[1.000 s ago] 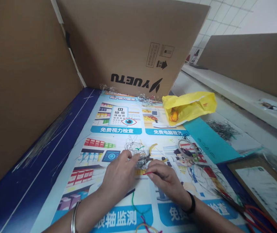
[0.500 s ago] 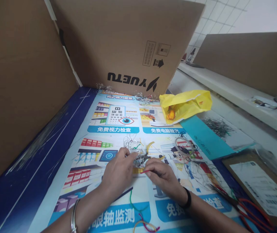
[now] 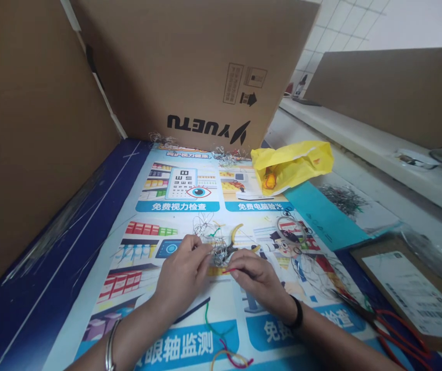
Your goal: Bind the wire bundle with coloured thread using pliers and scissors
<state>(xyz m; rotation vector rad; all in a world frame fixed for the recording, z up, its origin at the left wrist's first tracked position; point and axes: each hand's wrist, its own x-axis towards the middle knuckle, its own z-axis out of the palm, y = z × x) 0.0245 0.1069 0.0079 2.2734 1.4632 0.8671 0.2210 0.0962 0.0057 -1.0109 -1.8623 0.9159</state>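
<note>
My left hand (image 3: pixel 187 265) is closed in a pinch at the left side of a silvery wire tangle (image 3: pixel 219 253); whatever sits between its fingertips is too small to make out. My right hand (image 3: pixel 257 278) pinches a short red cord (image 3: pixel 228 270), whose end sticks out to the left. Just behind the tangle lie pliers with yellow handles (image 3: pixel 236 232), partly covered by the wire and my right hand. Loose thin wires (image 3: pixel 204 224) spread above the tangle. Nearer to me are a green cord (image 3: pixel 209 314) and a magenta cord (image 3: pixel 236 360).
A printed poster covers the table. Scissors with red handles (image 3: pixel 398 330) lie at right, near a flat labelled package (image 3: pixel 410 293). A wire coil (image 3: pixel 290 229), a yellow bag (image 3: pixel 294 167) and a wire heap (image 3: pixel 342 200) lie farther back. Cardboard panels (image 3: pixel 190 62) stand behind and left.
The view has shifted slightly. My left fingertips have drawn a little to the left, leaving more of the wire tangle showing. My right hand keeps its pinch on the red cord.
</note>
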